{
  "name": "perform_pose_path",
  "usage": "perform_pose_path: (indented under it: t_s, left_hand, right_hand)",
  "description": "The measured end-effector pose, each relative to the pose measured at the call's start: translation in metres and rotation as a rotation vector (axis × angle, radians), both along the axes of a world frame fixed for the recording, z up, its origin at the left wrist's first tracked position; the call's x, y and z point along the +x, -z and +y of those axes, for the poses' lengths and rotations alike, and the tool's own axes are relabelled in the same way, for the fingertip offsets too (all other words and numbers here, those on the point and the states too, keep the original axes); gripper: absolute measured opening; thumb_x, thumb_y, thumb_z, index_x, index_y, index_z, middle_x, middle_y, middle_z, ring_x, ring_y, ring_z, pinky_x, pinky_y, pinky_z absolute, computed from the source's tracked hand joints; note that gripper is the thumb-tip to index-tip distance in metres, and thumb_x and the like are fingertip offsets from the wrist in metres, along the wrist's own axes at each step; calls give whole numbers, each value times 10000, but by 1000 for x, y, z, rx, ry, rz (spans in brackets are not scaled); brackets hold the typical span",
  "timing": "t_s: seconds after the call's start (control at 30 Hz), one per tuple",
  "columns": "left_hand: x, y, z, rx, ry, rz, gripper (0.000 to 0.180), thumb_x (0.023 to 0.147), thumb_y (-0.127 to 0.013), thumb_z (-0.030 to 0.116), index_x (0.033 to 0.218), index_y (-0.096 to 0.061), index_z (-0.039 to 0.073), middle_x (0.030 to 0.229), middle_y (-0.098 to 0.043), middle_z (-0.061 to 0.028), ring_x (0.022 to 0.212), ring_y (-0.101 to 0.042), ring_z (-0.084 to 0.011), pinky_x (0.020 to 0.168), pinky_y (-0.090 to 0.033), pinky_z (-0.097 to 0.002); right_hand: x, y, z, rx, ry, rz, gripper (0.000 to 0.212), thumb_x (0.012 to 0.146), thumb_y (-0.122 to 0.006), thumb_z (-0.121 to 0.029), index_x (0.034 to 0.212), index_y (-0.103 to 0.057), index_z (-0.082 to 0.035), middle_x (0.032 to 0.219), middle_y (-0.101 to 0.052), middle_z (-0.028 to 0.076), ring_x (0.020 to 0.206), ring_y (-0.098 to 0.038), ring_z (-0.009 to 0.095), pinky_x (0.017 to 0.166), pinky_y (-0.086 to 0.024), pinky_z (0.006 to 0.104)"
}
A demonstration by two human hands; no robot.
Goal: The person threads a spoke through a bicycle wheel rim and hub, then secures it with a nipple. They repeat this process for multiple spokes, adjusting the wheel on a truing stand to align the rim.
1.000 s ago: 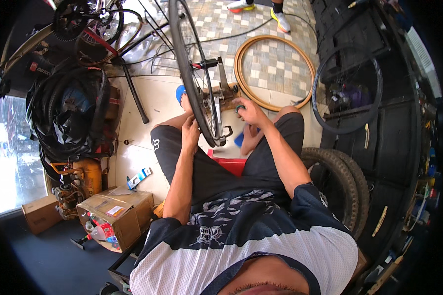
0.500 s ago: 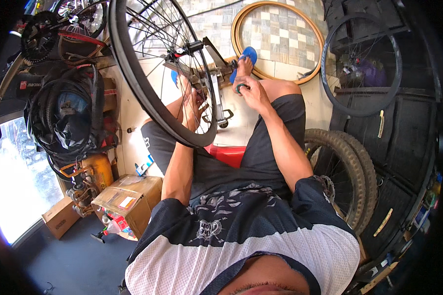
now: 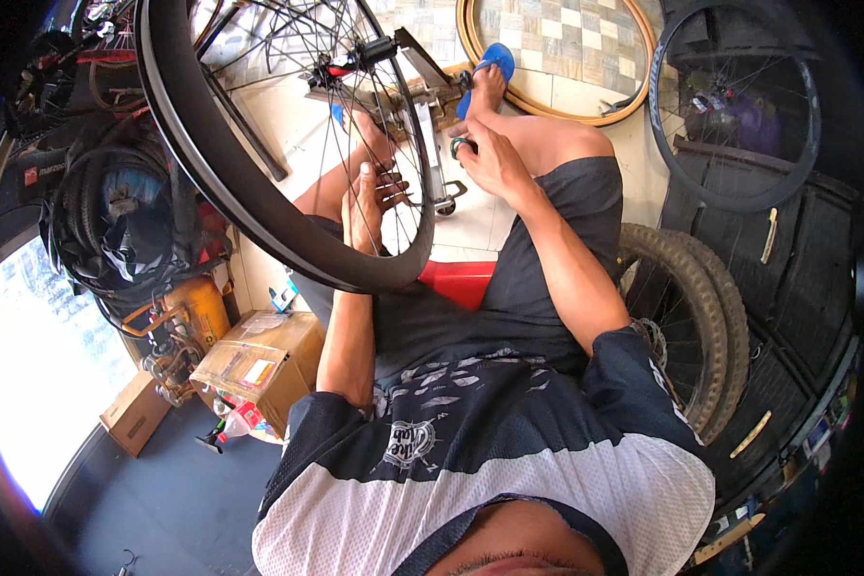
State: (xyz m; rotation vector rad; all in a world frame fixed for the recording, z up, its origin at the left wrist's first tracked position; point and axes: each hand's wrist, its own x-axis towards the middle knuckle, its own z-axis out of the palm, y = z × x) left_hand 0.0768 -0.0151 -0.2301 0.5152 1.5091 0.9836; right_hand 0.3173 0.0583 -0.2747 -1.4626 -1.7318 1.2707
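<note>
Bicycle wheel [image 3: 355,269] with a deep black rim and dark spokes, tilted in front of a seated person [image 3: 480,480] in a dark-and-white jersey [image 3: 509,413], left of centre, with its lowest part over the dark shorts [image 3: 432,331]. Close to its red-touched hub [image 3: 336,72], a metal stand [image 3: 435,163] with a pale upright. Among the spokes, a left hand [image 3: 367,206], thumb raised and fingers loosely parted, not clenched; contact with any single spoke impossible to tell. Just right of the stand and outside the wheel, a right hand [image 3: 494,165], thumb and forefinger pinched on a small green-rimmed round tool [image 3: 461,145], well clear of the rim.

Between the thighs, a red surface [image 3: 459,280]; beyond the right hand, a blue slipper [image 3: 502,60] on a bare foot. Farther out on the tiles, tan hoops [image 3: 566,114]. To the right, another dark-rimmed wheel [image 3: 739,204] against black panels and, lower down, knobbly tyres [image 3: 730,317] beside the right arm. To the left, a heap of black tyres [image 3: 77,192], an orange machine [image 3: 199,305] and a taped cardboard box [image 3: 259,336] near the left elbow, with a smaller carton [image 3: 134,418] beyond.
</note>
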Motion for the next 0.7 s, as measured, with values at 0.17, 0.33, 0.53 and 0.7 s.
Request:
perform_pose_path:
  t_s: [0.17,0.33,0.53,0.7]
  left_hand:
    - [-3,-22,-9,133,55,0,404,1099,-617,331,1271,-654,-33,981,-732,-116,841,-747,-232,784,-615,-364]
    - [-1,-56,-8,201,40,-1,283,1069,-667,188,1248,-651,-31,900,-701,-68,781,-713,-185,737,-617,-339]
    - [-1,-88,2,206,35,23,276,1095,-614,191,1221,-644,-53,898,-705,-117,752,-712,-195,724,-626,-336]
    - [-5,-78,-9,133,21,-202,306,1112,-588,243,1186,-652,-47,884,-683,-89,772,-694,-189,724,-590,-323]
  right_hand:
    - [-7,-11,-3,-101,-137,143,269,963,-679,-178,1156,-681,9,906,-703,120,825,-644,171,783,-537,351]
    - [-11,-53,-12,-293,-206,207,506,953,-750,-469,1034,-729,30,838,-736,171,747,-683,217,725,-529,378]
    - [-16,-66,-22,-447,-274,328,455,983,-753,-408,1006,-749,46,807,-724,104,725,-668,160,656,-536,332]
    - [-18,-59,-19,-385,-274,397,407,1004,-746,-368,1053,-738,36,852,-729,77,751,-673,135,632,-577,309]
